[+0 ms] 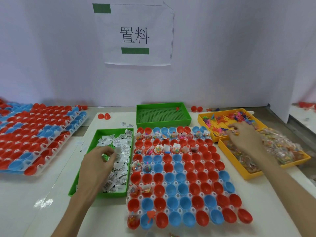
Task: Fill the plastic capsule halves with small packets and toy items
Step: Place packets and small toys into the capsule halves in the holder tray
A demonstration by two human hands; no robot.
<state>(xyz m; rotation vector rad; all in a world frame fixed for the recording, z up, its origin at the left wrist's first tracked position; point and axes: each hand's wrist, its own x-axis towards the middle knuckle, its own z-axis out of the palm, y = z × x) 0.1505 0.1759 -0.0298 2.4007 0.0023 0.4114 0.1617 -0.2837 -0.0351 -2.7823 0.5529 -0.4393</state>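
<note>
Red and blue capsule halves [180, 177] sit in a white holder mid-table, a few of the back ones filled. Left hand [97, 161] pinches a white packet [118, 151] over the green tray [112, 195]. Right hand [244, 135] curls its fingers into the yellow toy tray [215, 125], grip unclear. Spare racks [34, 134] lie to the left.

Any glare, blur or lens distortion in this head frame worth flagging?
Head view: even lighting, soft shadows; a glare patch on the white table at lower left; wide-angle bowing towards the frame edges; right hand slightly soft; wall sign sharp.
</note>
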